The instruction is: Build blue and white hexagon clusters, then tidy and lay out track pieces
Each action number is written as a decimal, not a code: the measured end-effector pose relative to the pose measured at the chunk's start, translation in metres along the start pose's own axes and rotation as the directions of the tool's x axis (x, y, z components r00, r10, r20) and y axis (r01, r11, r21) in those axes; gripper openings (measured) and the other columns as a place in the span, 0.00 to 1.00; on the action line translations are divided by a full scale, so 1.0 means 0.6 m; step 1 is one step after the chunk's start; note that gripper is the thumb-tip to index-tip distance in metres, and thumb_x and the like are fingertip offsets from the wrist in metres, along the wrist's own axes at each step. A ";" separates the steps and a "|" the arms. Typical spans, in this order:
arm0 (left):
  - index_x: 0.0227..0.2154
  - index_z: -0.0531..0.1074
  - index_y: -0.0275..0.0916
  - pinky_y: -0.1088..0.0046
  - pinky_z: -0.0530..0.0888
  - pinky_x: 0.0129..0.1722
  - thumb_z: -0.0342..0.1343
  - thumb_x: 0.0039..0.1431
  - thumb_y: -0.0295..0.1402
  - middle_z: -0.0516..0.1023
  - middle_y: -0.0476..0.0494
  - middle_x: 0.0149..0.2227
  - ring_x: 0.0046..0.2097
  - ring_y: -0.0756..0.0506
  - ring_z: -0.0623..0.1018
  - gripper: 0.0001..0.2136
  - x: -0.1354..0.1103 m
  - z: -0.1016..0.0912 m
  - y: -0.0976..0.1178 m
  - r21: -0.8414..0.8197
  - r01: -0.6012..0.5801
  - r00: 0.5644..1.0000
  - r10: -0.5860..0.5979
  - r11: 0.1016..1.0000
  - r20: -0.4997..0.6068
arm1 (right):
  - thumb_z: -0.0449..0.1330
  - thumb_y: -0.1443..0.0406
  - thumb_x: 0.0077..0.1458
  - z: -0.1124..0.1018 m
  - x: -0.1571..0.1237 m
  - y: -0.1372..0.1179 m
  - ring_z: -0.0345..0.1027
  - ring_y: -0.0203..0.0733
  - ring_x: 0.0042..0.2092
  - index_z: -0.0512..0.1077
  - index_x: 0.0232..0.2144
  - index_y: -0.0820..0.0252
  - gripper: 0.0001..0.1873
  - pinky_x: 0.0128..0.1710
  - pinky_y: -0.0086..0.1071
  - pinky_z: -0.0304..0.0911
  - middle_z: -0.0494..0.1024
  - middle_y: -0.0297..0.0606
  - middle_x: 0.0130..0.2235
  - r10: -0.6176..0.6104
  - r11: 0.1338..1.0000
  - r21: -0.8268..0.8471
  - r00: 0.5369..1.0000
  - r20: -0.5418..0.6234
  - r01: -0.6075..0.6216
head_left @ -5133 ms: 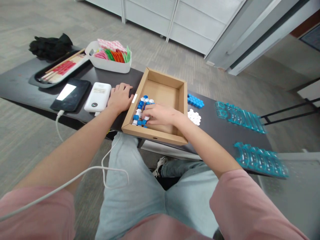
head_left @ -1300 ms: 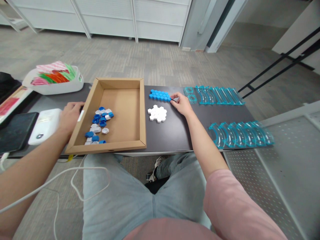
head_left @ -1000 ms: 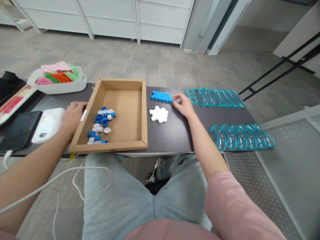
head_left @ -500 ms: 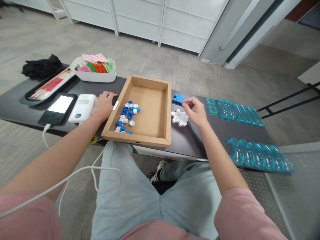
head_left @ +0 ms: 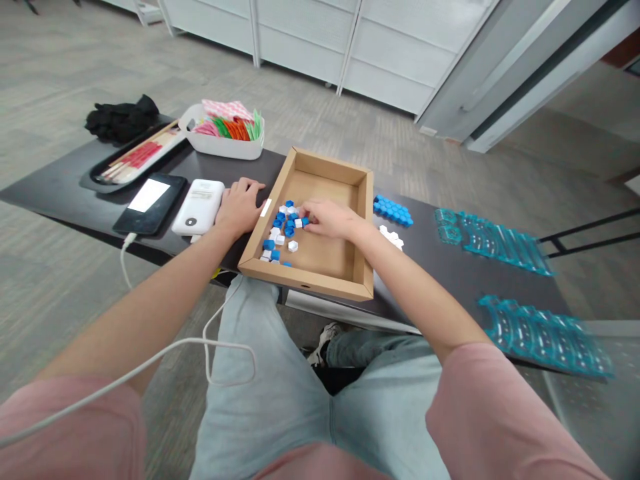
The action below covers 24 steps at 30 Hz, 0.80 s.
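Inside the shallow cardboard box (head_left: 369,220), my right hand (head_left: 326,217) reaches over the left part of the floor. Its fingers curl round a blue hexagonal piece (head_left: 305,221) at the edge of the pile; the grip is partly hidden. Several loose blue and white hexagonal pieces (head_left: 289,232) lie along the box's left side, with a white hexagonal piece (head_left: 293,246) a little apart. My left hand (head_left: 241,205) lies on the table, fingers stretched out, between the box and a white device. Right of the box are a blue hexagon cluster (head_left: 393,211) and a white hexagon cluster (head_left: 391,237), the latter partly behind my right forearm.
On the dark table (head_left: 430,273) at right lie two rows of clear teal plastic parts (head_left: 505,241). At left are the white device (head_left: 199,207), a black phone-like device (head_left: 150,203), a tray of sticks (head_left: 137,157), a white basket (head_left: 225,145) and black cloth (head_left: 123,119). A white cable (head_left: 170,348) crosses my left arm.
My right hand has moved left from the blue cluster beside the box to the loose pieces inside it. My left hand stays in place. The view has shifted, so everything appears farther right.
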State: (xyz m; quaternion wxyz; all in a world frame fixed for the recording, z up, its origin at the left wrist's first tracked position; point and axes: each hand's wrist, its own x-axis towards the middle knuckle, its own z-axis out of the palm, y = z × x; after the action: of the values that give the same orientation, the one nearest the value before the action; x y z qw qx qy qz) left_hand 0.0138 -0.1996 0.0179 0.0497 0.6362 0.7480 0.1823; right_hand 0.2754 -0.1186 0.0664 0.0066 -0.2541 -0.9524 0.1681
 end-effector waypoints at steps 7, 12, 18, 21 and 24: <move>0.74 0.75 0.34 0.40 0.68 0.76 0.50 0.75 0.42 0.72 0.21 0.75 0.75 0.22 0.72 0.31 -0.002 -0.006 0.004 0.006 0.013 1.000 -0.013 1.000 0.023 | 0.73 0.66 0.63 -0.019 -0.058 0.034 0.79 0.43 0.38 0.80 0.48 0.56 0.11 0.43 0.35 0.69 0.86 0.34 0.39 0.064 0.933 0.358 0.977 -0.203 0.013; 0.75 0.75 0.40 0.43 0.68 0.76 0.51 0.74 0.41 0.72 0.25 0.75 0.74 0.24 0.72 0.30 -0.002 -0.014 0.006 0.032 0.040 0.998 -0.042 0.999 0.045 | 0.72 0.48 0.69 -0.055 -0.184 0.170 0.73 0.42 0.36 0.81 0.54 0.50 0.20 0.38 0.38 0.72 0.84 0.38 0.46 0.290 0.897 0.441 0.748 -0.597 0.004; 0.77 0.71 0.33 0.42 0.66 0.77 0.50 0.76 0.39 0.70 0.22 0.76 0.75 0.25 0.70 0.31 -0.004 -0.032 0.009 0.050 0.035 0.991 -0.041 0.998 0.127 | 0.66 0.44 0.72 -0.018 -0.297 0.338 0.75 0.46 0.38 0.83 0.56 0.48 0.22 0.42 0.44 0.77 0.82 0.43 0.49 0.574 0.814 0.545 0.426 -0.699 -0.203; 0.77 0.70 0.33 0.42 0.66 0.77 0.50 0.75 0.38 0.69 0.22 0.77 0.75 0.25 0.70 0.31 -0.001 -0.033 0.007 0.083 0.039 0.988 -0.050 0.996 0.143 | 0.66 0.47 0.71 0.011 -0.307 0.366 0.75 0.46 0.40 0.84 0.55 0.51 0.20 0.46 0.45 0.79 0.82 0.43 0.49 0.612 0.789 0.555 0.407 -0.678 -0.264; 0.76 0.70 0.30 0.41 0.67 0.77 0.45 0.76 0.38 0.69 0.20 0.76 0.75 0.24 0.70 0.32 0.004 -0.029 0.000 0.111 0.032 0.990 -0.047 0.993 0.134 | 0.68 0.54 0.69 0.025 -0.306 0.371 0.76 0.47 0.41 0.86 0.53 0.53 0.17 0.52 0.47 0.79 0.83 0.44 0.50 0.623 0.781 0.541 0.441 -0.646 -0.312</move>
State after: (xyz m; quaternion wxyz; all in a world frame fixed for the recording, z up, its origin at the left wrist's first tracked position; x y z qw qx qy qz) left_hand 0.0080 -0.2009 0.0345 0.0698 0.6338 0.7643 0.0962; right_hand 0.5409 -0.0314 -0.0067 0.4287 -0.5530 -0.6877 0.1935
